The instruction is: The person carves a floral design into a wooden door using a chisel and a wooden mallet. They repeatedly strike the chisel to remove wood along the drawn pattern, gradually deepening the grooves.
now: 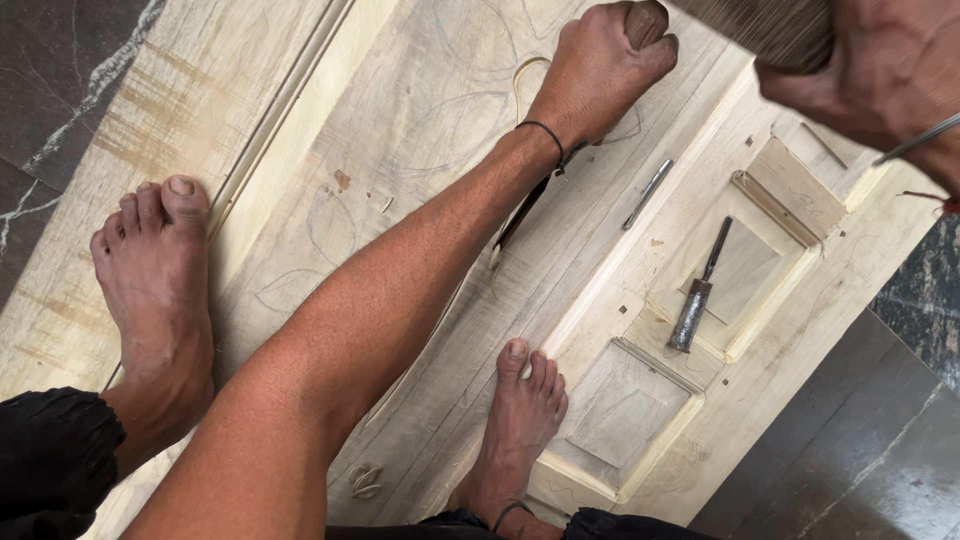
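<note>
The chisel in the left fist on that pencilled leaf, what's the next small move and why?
Probably a light tap from the mallet raised in the right hand: the left hand grips the chisel upright on the wooden panel, beside a curled shaving.

At the top edge, the left hand hides all but the brown rounded handle end of its tool. The right hand, upper right, is blurred and cropped, gripping a dark wooden block cut off by the frame.

Left hand gripping chisel (fisted)
</note>
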